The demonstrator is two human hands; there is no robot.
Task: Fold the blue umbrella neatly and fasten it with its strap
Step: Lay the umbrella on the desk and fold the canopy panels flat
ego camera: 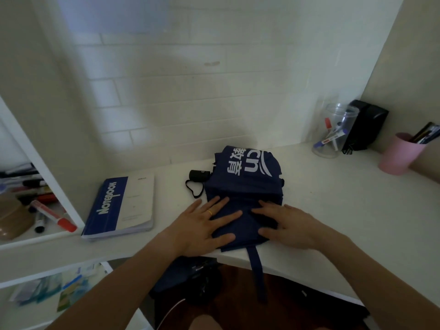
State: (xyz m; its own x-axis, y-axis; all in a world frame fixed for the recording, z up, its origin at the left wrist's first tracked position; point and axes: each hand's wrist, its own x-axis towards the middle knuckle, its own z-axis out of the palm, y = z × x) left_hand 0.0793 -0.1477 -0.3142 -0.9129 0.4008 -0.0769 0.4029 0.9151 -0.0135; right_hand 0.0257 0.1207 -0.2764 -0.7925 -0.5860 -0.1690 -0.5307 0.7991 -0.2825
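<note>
Bare desk [309, 210] lies open right of the blue umbrella [242, 186], as far as the pink cup [400, 153], the clear jar [333, 132] and a black object [366, 125] crowding the far right corner. Toward the left edge, the notebook [123, 206] and the umbrella's black handle [198, 175] (its wrist loop trailing beside it) narrow the passage. The strap [256, 263] hangs over the near edge.

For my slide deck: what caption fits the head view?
Both hands press the blue umbrella flat on the desk, strap hanging loose.
</note>
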